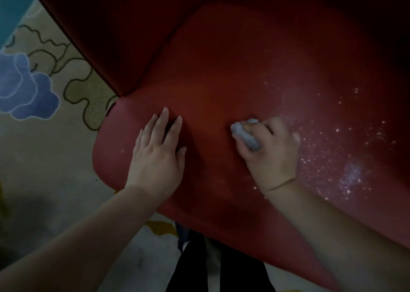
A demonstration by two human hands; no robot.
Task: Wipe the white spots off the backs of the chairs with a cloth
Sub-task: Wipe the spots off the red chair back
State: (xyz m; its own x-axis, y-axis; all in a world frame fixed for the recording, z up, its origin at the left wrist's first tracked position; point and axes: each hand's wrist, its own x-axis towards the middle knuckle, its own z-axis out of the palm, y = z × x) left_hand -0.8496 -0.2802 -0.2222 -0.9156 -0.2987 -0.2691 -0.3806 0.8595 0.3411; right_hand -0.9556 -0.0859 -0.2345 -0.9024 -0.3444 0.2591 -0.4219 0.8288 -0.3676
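A red upholstered chair back fills most of the view. White spots are scattered over its right part, thickest in a patch at the lower right. My right hand grips a bunched grey-white cloth and holds it against the red fabric, just left of the spotted area. My left hand lies flat on the chair back with straight fingers, to the left of the cloth. One small white speck shows left of that hand.
A patterned carpet with blue flower shapes and dark outlines lies to the left and below the chair. My dark trouser legs show under the chair's lower edge. A small metal fitting sits at the chair's left seam.
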